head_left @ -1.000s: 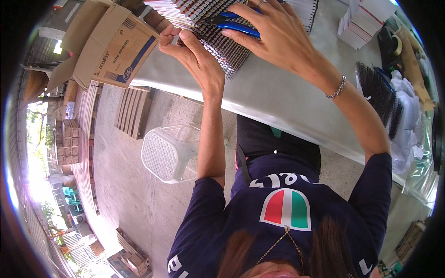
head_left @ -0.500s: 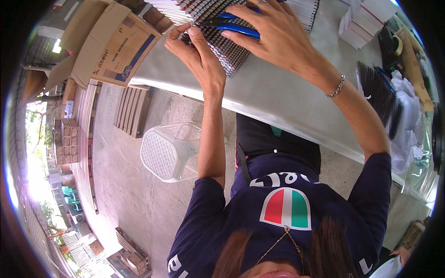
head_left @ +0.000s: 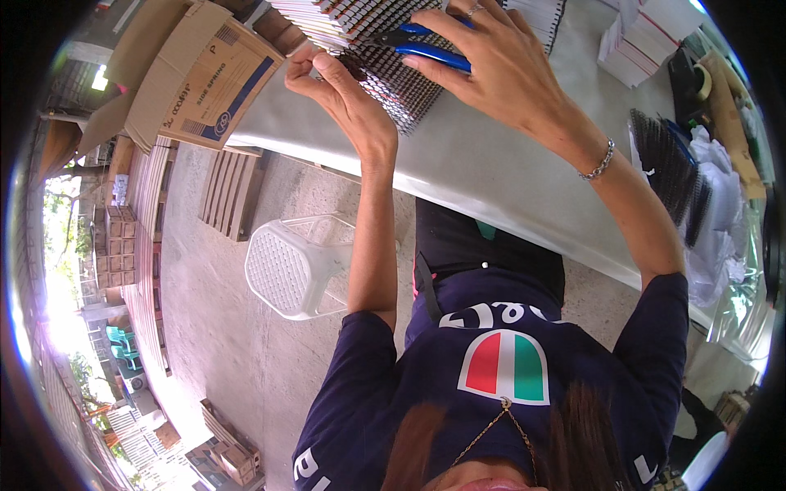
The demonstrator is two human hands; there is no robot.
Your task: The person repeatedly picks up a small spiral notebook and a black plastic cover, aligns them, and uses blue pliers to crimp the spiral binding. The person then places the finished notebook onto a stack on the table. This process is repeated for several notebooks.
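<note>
My right hand [head_left: 512,78] grips a pair of blue-handled pliers [head_left: 435,56]; their dark jaws point left toward a stack of spiral-bound notebooks [head_left: 403,94]. The stack's coil bindings face me in close rows, and its white page edges show at the upper left. Beside the left end of those coils is my left hand [head_left: 356,114], its fingers curled and its thumb close to the index finger. Anything pinched there is too small to make out. A gap separates the plier jaws from the left fingertips.
The stack rests on a pale table [head_left: 491,164]. An open cardboard box [head_left: 217,86] stands at the left, a white plastic stool [head_left: 291,270] below it. Dark plastic coils [head_left: 667,168] and crumpled clear plastic [head_left: 716,221] lie at the right, below white paper stacks [head_left: 643,45].
My left hand has drawn slightly left, away from the plier jaws. The right hand and pliers have shifted a little to the right and down.
</note>
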